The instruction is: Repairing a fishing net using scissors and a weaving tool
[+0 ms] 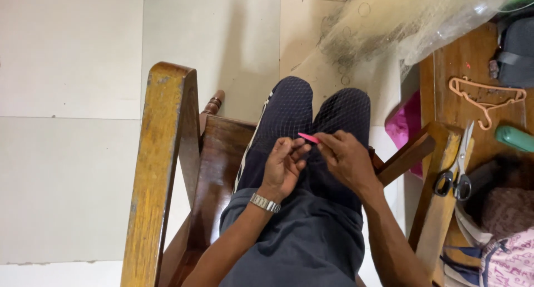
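Scissors rest beside a peach hanger.

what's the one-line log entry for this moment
left hand: on net over lap | right hand: pinching pink tool | seat: wooden chair | nearby: scissors on armrest, untouched

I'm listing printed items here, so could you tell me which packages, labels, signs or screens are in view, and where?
Printed pink and white bag: lower right corner, soft, with dark lettering.
Clear plastic bag: top of the view on the floor, crumpled, no label visible.
No signs or screens show.
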